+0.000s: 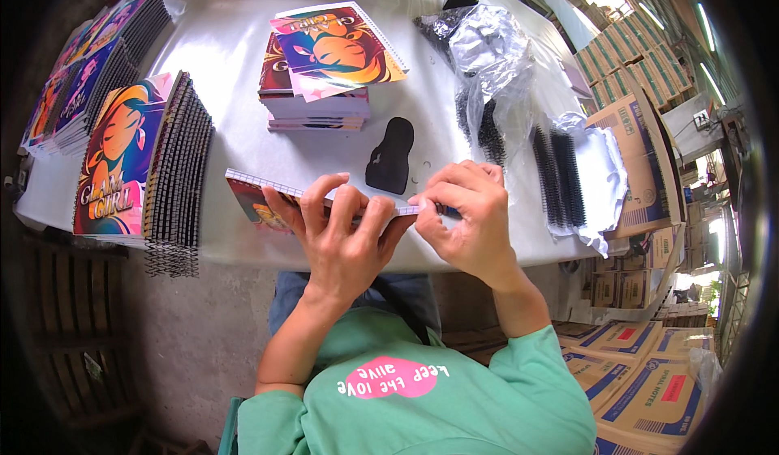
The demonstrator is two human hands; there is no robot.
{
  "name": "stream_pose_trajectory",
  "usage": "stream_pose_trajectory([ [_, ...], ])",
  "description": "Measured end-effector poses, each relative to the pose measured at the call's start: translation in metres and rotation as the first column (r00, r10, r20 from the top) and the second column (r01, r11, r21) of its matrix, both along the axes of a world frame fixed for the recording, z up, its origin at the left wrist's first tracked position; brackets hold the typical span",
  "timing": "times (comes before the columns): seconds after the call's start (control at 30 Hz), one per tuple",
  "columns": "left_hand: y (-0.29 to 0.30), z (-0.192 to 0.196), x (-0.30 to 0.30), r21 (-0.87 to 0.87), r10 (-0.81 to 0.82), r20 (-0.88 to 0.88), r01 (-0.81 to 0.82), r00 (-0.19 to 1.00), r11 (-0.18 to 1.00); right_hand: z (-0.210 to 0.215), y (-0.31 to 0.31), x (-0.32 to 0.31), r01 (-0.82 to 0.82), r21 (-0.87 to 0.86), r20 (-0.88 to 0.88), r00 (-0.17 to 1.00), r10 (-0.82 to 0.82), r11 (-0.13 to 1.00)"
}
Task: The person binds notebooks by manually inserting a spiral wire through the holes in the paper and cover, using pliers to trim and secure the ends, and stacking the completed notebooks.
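My left hand [341, 232] grips a colourful notebook [253, 198] at the table's near edge, fingers curled over its punched top edge. My right hand [469, 215] pinches the right end of that edge, where a dark spiral end shows between the fingertips. A black flat tool [390, 156] lies just beyond the notebook. Loose black spiral bindings [558, 176] lie to the right on white plastic.
A stack of unbound notebooks [318, 90] with bright covers sits mid-table [243, 142]. Piles of bound notebooks [138, 171] stand on the left. A clear plastic bag [491, 57] with more spirals lies at the back right. Cardboard boxes [641, 163] fill the right and the floor.
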State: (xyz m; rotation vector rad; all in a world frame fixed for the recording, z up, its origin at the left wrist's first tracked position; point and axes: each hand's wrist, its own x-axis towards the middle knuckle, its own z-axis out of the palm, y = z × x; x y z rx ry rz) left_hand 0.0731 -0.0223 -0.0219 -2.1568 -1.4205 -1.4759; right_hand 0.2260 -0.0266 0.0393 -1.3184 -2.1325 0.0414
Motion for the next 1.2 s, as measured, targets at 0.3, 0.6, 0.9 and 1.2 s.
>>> stream_pose_trajectory([
  [0.3, 0.002, 0.000, -0.021, -0.058, -0.110, -0.010, 0.110, 0.994, 0.992, -0.005, 0.088, 0.059, -0.443, -0.498, -0.219, 0.896, 0.386, 0.745],
  [0.6, 0.001, 0.007, -0.025, -0.093, -0.019, 0.037, 0.023, 0.999, 0.995, -0.072, 0.119, 0.051, -0.528, -0.257, -0.537, 0.774, 0.334, 0.810],
  [0.9, 0.009, 0.005, -0.019, -0.034, -0.040, 0.101, 0.044, 0.994, 0.998, -0.047, 0.053, 0.034, -0.513, -0.383, -0.627, 0.755, 0.191, 0.769],
  [1.2, 0.009, 0.006, -0.023, -0.078, -0.021, 0.098, 0.029, 0.995, 0.997, -0.041, 0.067, 0.034, -0.839, 0.034, -0.877, 0.236, 0.419, 0.542],
])
